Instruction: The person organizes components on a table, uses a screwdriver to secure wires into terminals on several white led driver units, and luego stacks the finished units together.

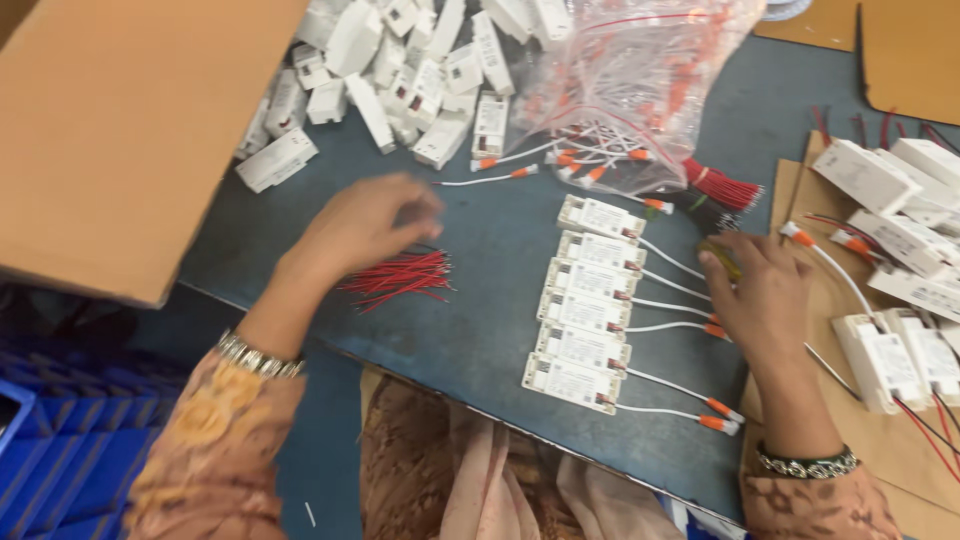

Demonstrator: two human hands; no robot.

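My left hand (pixel 365 222) hovers palm down over the blue-grey table, just above a small bundle of thin red wires (pixel 400 276); its fingers are curled and blurred, and nothing shows in it. My right hand (pixel 765 290) rests to the right of a neat column of several white rectangular driver boxes (pixel 585 300) with white leads ending in orange tips (pixel 718 412). Its fingers pinch a small dark-and-yellowish tool (pixel 722 255), mostly hidden by the fingers.
A loose heap of white boxes (pixel 400 70) lies at the back. A clear plastic bag of orange-tipped leads (pixel 640 70) sits beside it. A red wire bundle (pixel 722 186) lies near the bag. More wired boxes (pixel 900 230) rest on cardboard at right. An open carton flap (pixel 120 130) stands at left.
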